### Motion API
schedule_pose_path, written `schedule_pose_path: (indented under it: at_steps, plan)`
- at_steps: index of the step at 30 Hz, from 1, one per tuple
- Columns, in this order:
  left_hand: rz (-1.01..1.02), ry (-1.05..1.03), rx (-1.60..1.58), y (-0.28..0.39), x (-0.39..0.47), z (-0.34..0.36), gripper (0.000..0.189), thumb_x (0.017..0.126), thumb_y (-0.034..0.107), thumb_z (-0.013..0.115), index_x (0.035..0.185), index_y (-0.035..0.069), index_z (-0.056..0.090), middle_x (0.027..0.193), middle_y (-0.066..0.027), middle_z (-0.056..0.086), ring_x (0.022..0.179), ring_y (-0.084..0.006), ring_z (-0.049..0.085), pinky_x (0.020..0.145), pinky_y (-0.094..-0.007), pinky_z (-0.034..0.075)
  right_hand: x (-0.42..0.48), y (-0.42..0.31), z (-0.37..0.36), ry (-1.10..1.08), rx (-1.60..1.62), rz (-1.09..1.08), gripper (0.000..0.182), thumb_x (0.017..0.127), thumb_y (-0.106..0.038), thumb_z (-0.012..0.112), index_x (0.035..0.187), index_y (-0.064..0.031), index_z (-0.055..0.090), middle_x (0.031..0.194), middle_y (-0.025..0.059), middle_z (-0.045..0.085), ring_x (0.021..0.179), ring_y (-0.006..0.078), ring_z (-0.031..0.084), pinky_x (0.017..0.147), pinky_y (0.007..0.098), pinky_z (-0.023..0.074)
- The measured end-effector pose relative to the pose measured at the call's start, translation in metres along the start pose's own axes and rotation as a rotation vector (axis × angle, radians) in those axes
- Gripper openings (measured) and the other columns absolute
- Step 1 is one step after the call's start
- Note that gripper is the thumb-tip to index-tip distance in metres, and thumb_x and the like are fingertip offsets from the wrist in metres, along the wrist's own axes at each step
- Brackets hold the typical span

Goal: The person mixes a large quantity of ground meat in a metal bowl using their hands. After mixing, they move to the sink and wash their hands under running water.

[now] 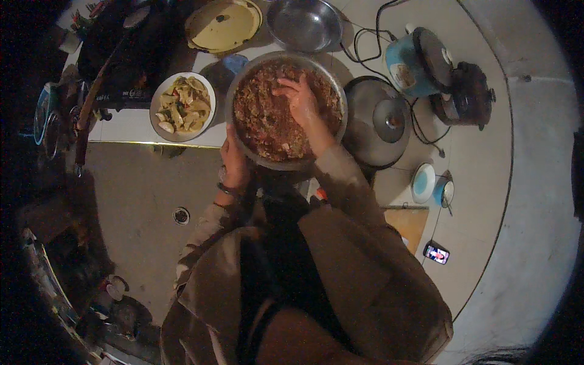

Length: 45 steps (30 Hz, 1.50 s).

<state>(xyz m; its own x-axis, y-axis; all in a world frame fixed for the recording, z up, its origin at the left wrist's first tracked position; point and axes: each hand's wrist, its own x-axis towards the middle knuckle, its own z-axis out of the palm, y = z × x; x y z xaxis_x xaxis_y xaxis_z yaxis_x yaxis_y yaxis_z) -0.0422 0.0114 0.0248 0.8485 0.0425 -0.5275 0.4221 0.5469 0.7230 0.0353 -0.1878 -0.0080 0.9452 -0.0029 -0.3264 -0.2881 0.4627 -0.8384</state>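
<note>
A large metal basin (343,98) stands before me, filled with a reddish-brown, coarse chopped mixture (264,114) that looks like minced filling. My left hand (234,157) grips the basin's lower left side, its thumb up along the wall. Over the right half of the mixture is my right hand (301,102), fingers spread and nothing visible in them. Whether its fingertips touch the mixture is hard to tell. Left of the basin sits a white bowl (153,107) of cooked sliced food (185,107). A round glass pot lid (365,123) lies close by on the right.
Behind are a yellow enamel basin (223,27) and an empty steel bowl (305,23). A blue rice cooker (401,64), a dark pot (465,98) and loose cables occupy the right. A wooden-handled ladle (91,105) rests by the dark cooktop (123,82). A phone (436,252) lies lower right.
</note>
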Motion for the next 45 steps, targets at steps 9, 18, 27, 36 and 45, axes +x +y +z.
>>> schedule_pose_path:
  at_steps: [9,18,27,36,45]
  plan:
    - [0.197,0.001,0.625,-0.016,0.013,-0.021,0.037,0.096,0.036,0.046,0.097,0.001,0.056,0.082,-0.0016,0.059,0.068,-0.0181,0.056,0.058,-0.0337,0.045,-0.04,-0.04,0.04,-0.077,-0.937,-0.659,0.049,0.096,-0.045,0.033,0.117,-0.0076,0.058,0.115,0.0127,0.061,0.122,0.0288,0.044,0.105,0.0455,0.0266]
    - [-0.094,0.02,0.028,0.007,-0.012,0.005,0.053,0.094,0.042,0.045,0.118,-0.005,0.052,0.111,-0.0118,0.06,0.095,-0.0216,0.06,0.08,-0.0335,0.05,-0.038,-0.006,0.024,0.029,-1.775,-0.599,0.066,0.082,-0.054,0.054,0.132,-0.011,0.045,0.147,0.0144,0.025,0.138,0.032,0.016,0.11,0.0513,0.011]
    - [-0.024,-0.064,0.036,-0.004,-0.004,-0.005,0.057,0.093,0.045,0.046,0.118,-0.006,0.052,0.116,-0.0118,0.058,0.1,-0.0192,0.058,0.083,-0.0317,0.048,-0.072,-0.058,0.056,-0.104,-2.032,-0.654,0.041,0.087,-0.035,0.053,0.119,-0.0086,0.056,0.12,0.0147,0.054,0.118,0.0311,0.045,0.096,0.0492,0.0358]
    - [-0.027,-0.014,0.105,-0.005,-0.008,-0.007,0.057,0.093,0.045,0.046,0.119,-0.005,0.052,0.118,-0.0098,0.057,0.101,-0.0169,0.056,0.086,-0.0294,0.045,-0.033,-0.008,0.007,-0.227,0.659,0.175,0.077,0.085,-0.059,0.047,0.142,-0.0149,0.02,0.134,0.0216,0.039,0.124,0.0391,0.039,0.103,0.0593,0.0298]
    - [-0.009,0.002,0.056,-0.006,-0.003,-0.006,0.059,0.092,0.047,0.048,0.119,-0.006,0.052,0.118,-0.01,0.058,0.101,-0.0175,0.057,0.086,-0.0304,0.046,-0.06,-0.067,0.041,-0.371,0.52,0.058,0.079,0.084,-0.068,0.033,0.144,-0.0173,0.02,0.146,0.02,0.024,0.134,0.0359,0.025,0.108,0.0557,0.0201]
